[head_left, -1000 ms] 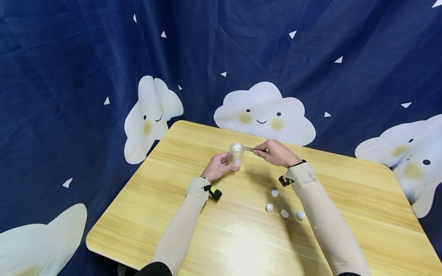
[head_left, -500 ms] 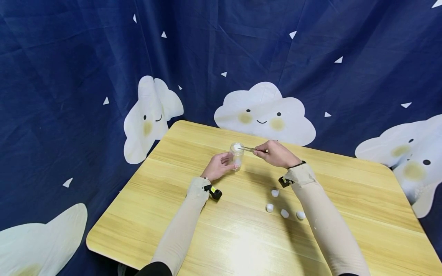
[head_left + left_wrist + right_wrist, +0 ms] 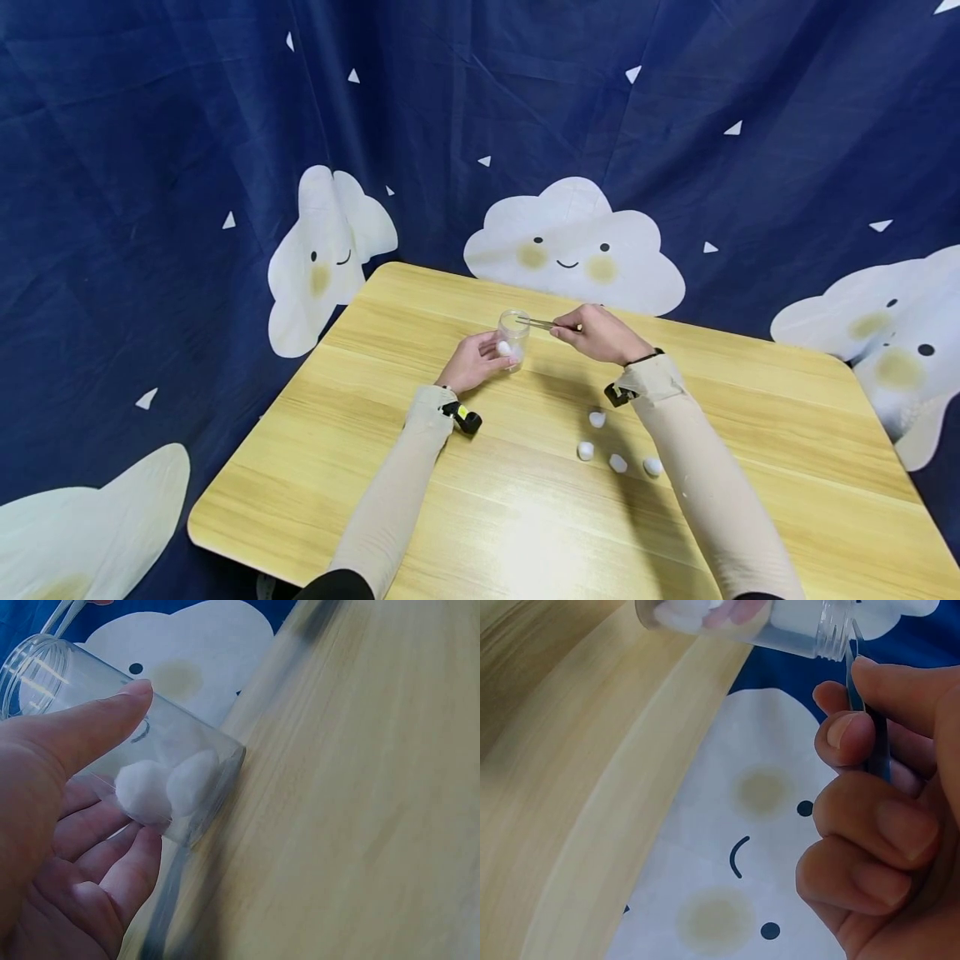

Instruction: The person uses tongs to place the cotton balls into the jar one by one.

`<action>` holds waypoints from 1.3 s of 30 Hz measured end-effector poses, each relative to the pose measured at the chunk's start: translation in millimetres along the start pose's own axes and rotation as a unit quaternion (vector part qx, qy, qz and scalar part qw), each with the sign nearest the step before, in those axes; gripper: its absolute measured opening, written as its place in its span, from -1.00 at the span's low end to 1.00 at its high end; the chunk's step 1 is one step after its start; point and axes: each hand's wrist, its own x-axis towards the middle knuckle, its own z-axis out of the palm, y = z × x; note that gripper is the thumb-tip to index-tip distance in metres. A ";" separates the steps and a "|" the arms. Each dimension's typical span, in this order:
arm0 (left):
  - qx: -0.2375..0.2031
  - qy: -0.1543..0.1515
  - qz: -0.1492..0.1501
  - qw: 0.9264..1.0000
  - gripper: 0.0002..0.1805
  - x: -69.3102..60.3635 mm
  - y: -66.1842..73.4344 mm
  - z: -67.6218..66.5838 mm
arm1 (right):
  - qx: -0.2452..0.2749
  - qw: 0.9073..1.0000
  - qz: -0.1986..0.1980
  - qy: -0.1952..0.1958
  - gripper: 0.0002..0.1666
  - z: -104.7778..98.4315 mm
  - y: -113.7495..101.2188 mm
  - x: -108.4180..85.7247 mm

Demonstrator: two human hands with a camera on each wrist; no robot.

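My left hand (image 3: 471, 363) grips a clear jar (image 3: 521, 345) with its mouth uncovered, thumb on one side and fingers on the other. Through the wall, in the left wrist view, two white cotton balls (image 3: 144, 789) lie at the bottom. Above and to the right, my right hand (image 3: 603, 335) pinches metal tweezers (image 3: 542, 323) between thumb and fingers. Their tips are at the jar's mouth and hold no cotton ball that I can see. Several more cotton balls (image 3: 586, 451) lie on the table below my right wrist.
The wood-grain table (image 3: 315, 467) has rounded corners. A dark blue curtain (image 3: 450, 100) with white clouds hangs behind it and along the left side. Each wrist wears a black strap with a small camera (image 3: 467, 418).
A cotton ball that was at the jar's mouth by the tweezer tips has dropped down inside the jar. Both hands have stayed nearly still.
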 end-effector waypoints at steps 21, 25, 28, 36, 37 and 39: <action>0.009 -0.004 0.006 1.000 -0.27 -2.5 2.2 -0.1 | 0.015 1.000 -0.003 0.026 -0.75 -8.4 11.1 -30.5; 0.010 0.000 0.000 1.000 -0.23 -0.9 1.2 -0.4 | 0.011 1.000 0.002 0.029 -0.74 -10.2 17.3 -42.7; 0.007 0.002 -0.001 1.000 -0.21 0.2 0.8 -0.5 | 0.006 1.000 0.014 0.027 -0.76 -9.9 22.7 -53.4; 0.004 0.000 0.005 1.000 -0.26 -0.2 -1.2 -0.6 | 0.000 0.999 0.028 0.025 -0.77 -8.0 28.4 -82.3; 0.002 0.000 0.007 1.000 -0.26 -0.2 -1.4 -0.5 | -0.003 0.999 0.029 0.026 -0.78 -8.0 28.7 -85.7; 0.001 -0.001 0.009 1.000 -0.26 -0.7 -1.3 -0.5 | -0.009 0.999 0.033 0.028 -0.79 -8.2 28.5 -92.8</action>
